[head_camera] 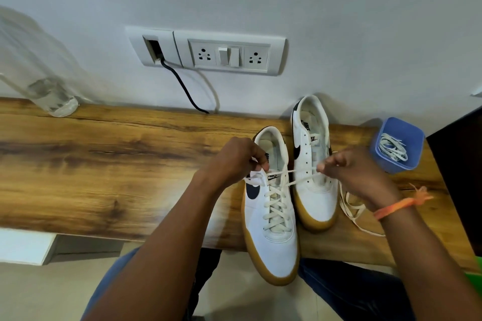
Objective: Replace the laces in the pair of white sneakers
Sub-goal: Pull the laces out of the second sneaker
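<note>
Head view: your left hand (234, 159) and right hand (352, 172) each pinch an end of the cream lace (300, 180) over the nearer sneaker (271, 216).

White sneakers (271, 219) with gum-brown soles and navy swooshes, cream laces (275, 206), blue tub (397, 144), brown wood-grain table (104, 164).

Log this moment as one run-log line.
left hand: pinches lace end | right hand: pinches other end | near sneaker: laced | far sneaker: unlaced
</note>
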Motion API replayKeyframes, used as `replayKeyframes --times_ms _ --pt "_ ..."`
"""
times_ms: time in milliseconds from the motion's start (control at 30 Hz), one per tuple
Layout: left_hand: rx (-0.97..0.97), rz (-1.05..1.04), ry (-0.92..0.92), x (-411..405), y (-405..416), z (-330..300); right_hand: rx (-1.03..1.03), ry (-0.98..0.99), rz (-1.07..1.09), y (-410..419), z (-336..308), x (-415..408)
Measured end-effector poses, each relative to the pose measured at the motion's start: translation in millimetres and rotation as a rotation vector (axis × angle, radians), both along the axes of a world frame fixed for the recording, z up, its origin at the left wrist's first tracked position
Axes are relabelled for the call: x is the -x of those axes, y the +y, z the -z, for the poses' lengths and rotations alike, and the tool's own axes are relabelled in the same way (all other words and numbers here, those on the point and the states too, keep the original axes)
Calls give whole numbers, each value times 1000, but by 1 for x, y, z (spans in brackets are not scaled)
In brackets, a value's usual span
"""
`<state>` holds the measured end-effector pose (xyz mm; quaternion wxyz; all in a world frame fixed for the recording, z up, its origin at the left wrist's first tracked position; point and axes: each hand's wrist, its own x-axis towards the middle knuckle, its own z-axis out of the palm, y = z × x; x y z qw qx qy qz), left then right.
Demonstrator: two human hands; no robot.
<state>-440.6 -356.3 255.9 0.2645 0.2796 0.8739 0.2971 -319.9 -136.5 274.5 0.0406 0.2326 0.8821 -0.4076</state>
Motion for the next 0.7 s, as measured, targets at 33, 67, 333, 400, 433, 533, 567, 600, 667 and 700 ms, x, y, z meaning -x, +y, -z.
replayKeyframes --times_ms 33,67,333,400,433,533,567,600,667,700 --pt "-3 -4 -7 1 0 0 -12 -35 1 2 2 -3" --pt "-10 -13 -20 1 0 0 -75 -51 3 -1 7 -3" --pt "-140 -231 34 7 -1 -7 -572 140 -234 -90 20 8" --pt "-150 -255 7 7 -2 -7 -608 100 -204 -93 25 8" --pt "-149 -252 -16 7 -2 -7 -629 104 -190 -93 27 9" --pt "-130 -240 -49 6 -1 -10 -629 112 -250 -92 28 13" --pt "-123 -237 -43 7 -1 -11 -618 102 -266 -93 29 14" --pt "-109 -228 -31 7 -1 -11 -605 92 -273 -95 31 14" --pt "-48 -179 5 6 -2 -13 -579 90 -271 -96 32 15" --pt "-12 -154 23 5 -2 -13 -563 103 -266 -95 33 15"
